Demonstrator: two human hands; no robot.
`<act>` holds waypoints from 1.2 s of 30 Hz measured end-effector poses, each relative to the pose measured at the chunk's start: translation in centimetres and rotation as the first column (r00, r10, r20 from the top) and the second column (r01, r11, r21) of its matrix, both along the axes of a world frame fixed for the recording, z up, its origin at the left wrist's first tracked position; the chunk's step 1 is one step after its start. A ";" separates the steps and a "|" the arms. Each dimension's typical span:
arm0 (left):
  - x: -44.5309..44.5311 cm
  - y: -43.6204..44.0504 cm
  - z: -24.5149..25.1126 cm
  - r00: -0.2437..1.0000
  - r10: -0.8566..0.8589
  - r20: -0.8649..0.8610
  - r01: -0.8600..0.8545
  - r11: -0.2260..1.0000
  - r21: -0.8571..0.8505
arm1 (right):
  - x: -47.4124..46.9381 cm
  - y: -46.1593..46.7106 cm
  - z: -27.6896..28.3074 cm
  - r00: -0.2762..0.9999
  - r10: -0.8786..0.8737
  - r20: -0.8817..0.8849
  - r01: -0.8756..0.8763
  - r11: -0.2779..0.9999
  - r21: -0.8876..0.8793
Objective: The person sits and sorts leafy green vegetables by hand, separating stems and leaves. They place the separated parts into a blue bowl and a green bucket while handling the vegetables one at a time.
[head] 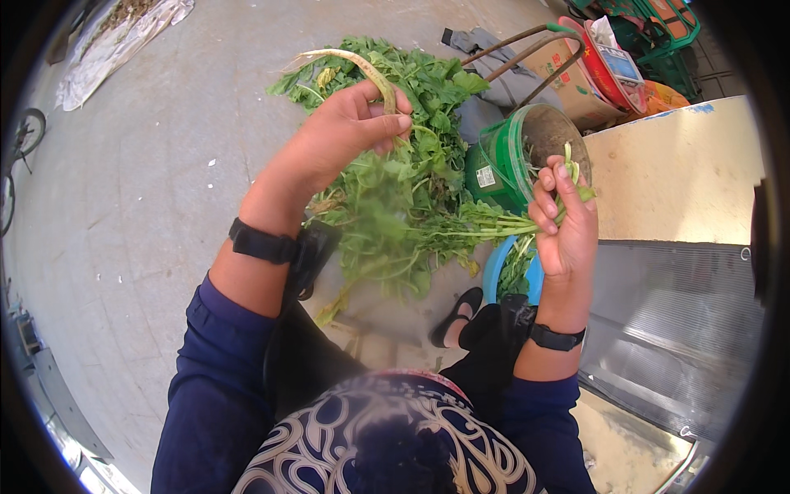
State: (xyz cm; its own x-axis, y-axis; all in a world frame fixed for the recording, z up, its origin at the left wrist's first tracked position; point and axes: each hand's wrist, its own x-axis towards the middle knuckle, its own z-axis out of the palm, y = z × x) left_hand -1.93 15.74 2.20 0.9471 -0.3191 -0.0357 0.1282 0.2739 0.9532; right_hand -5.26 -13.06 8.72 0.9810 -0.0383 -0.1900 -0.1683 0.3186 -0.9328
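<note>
My left hand (pixel 370 120) grips a leafy green plant by the base of its long pale root (pixel 361 60); the root curves up and left, and the blurred leaves (pixel 382 216) hang below the fingers. In my right hand (pixel 565 216) is a bunch of green leaf stalks (pixel 494 228), their leafy ends pointing left and their cut or broken ends above the fingers. Beneath and beyond both hands, a large heap of leafy greens (pixel 432 92) lies on the floor. A green plastic bucket (pixel 494 167) stands just beyond my right hand.
A blue basin (pixel 494 268) holding greens is beside my right wrist, near a black shoe (pixel 457 315). Past the bucket are a bent metal handle (pixel 537 40), grey cloth and a cardboard box (pixel 580 86). A pale slab (pixel 673 179) and a ribbed translucent panel (pixel 673 321) lie at the right.
</note>
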 end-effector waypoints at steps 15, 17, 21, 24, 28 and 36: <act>-0.8 -7.9 0.0 0.984 -0.159 -0.076 0.164 0.984 0.075 | 1.3 2.1 -6.6 0.941 0.335 -0.035 -0.322 0.863 -0.389; -0.6 -8.5 -0.2 0.978 -0.173 -0.115 0.190 0.969 0.160 | 1.5 1.1 -7.1 0.920 0.391 -0.001 -0.330 0.776 -0.537; -0.3 -10.1 -1.0 0.955 -0.252 -0.156 0.286 0.919 0.272 | 1.2 -1.0 -7.4 0.909 0.412 0.072 -0.267 0.704 -0.658; 0.0 -11.0 -1.3 0.913 -0.360 -0.191 0.403 0.865 0.299 | 1.0 -3.3 -7.1 0.861 0.490 0.140 -0.285 0.691 -0.665; 0.2 -12.2 -0.5 0.854 -0.487 -0.184 0.515 0.841 0.162 | 0.9 -6.2 -7.0 0.753 0.603 0.263 -0.213 0.601 -0.770; 1.1 -15.7 -0.4 0.927 -0.285 -0.245 0.345 0.905 0.250 | -1.6 -8.1 -8.5 0.693 0.705 0.150 -0.349 0.511 -0.786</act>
State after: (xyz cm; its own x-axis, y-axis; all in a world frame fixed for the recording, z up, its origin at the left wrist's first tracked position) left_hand -0.81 0.09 1.81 0.7623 -0.5477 -0.3449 0.3564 -0.0897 0.9300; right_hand -6.87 -21.12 0.22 0.8134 0.5783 0.0634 0.3603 -0.4152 -0.8353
